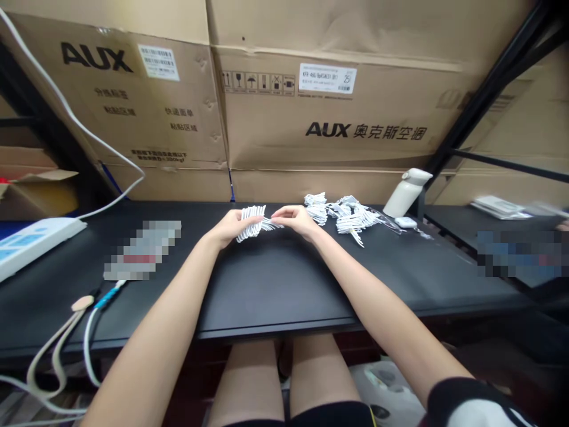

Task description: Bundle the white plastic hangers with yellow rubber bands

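A bundle of thin white strands (251,224), folded back and forth like cord or cable, is gripped in my left hand (229,228) just above the black table. My right hand (297,220) pinches loose strand ends (271,223) that stick out of the bundle's right side. Both hands are closed and close together. What exactly the strands are cannot be made out. Right of my right hand lie more white bundles, a small one (316,209) and a larger tangled heap (355,216).
A cream bottle (405,193) and a small white case (405,222) stand at the back right. At left are a white power strip (35,240), a blurred-out phone-like device (144,249) with its cable (106,298), and a beige strap (57,356). Large cardboard boxes (267,130) line the back.
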`<state>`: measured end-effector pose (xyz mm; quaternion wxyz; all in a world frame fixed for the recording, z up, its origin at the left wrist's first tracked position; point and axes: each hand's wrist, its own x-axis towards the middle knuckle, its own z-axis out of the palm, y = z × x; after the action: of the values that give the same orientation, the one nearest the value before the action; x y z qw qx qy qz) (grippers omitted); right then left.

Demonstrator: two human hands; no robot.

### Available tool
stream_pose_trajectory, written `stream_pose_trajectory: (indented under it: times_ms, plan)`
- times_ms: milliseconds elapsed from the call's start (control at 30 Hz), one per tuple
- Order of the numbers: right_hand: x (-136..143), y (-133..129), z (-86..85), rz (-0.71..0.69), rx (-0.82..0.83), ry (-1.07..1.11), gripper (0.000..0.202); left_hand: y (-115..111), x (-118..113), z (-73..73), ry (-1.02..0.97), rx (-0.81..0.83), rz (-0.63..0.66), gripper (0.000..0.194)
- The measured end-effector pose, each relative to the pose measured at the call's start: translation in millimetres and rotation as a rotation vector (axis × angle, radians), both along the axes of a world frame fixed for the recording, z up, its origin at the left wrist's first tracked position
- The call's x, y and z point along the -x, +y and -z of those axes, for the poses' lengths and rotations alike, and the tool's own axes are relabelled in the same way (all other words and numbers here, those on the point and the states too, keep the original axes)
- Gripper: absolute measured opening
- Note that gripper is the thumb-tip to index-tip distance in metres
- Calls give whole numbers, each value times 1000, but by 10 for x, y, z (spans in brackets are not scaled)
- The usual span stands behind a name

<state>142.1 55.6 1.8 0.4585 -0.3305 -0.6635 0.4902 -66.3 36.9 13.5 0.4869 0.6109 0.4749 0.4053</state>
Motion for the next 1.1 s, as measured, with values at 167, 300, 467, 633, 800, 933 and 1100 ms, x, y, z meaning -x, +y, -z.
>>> stream_pose_trajectory:
  times_ms: [167, 300, 467, 633, 800, 933, 1100]
  plan:
    - [82, -18, -9, 70, 59, 69, 30, 55, 93, -105, -217, -66, -220, 31]
    - [113, -14, 14, 120, 105, 73, 32, 184, 213, -145, -576, -132, -596, 19]
    - [118, -5, 60, 123, 119, 33, 30, 256, 236, -29, -509, -43, -676, 20]
    - [126, -6, 99, 128, 118, -24, 29, 292, 166, 136, -345, -26, -648, 19]
    - [137, 40, 185, 156, 98, -82, 24, 276, 73, 194, -256, 28, -401, 23]
    - [125, 103, 263, 186, -41, -155, 15, 193, -7, 168, -229, 89, -221, 24]
    - [72, 94, 240, 203, -260, -374, 25, 93, -62, 120, -182, 169, -25, 28]
